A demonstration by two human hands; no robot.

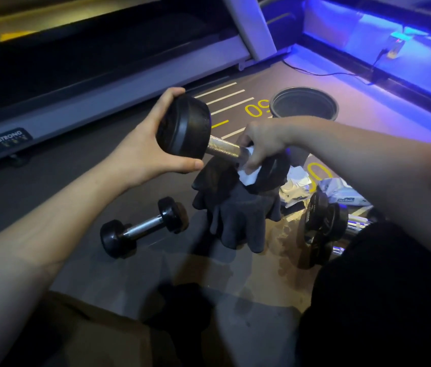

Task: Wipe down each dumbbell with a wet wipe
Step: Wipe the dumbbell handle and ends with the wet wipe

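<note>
A: What fills the upper left of the frame?

B: A treadmill (82, 83), its grey side rail running diagonally down to the left edge; below it the dark floor (82, 186) with yellow numbers and white lines near upper centre; a grey bin (304, 104) stands upper centre-right.

A: And the task's thing?

B: The held dumbbell (182, 128) is in mid-frame, raised off the floor, tilted; the left hand (143, 144) is clasped around its near black head; the right hand (264, 141) grips a white wet wipe (247, 176) folded around the metal handle by the far head.

A: Underneath?

B: Dark gloves (238, 215) lie on the floor; a small dumbbell (144, 227) lies lower left of them, apart; more dumbbells (322, 223) sit at right, partly hidden by the right arm; a wipe packet (341, 194) lies just above them.
</note>
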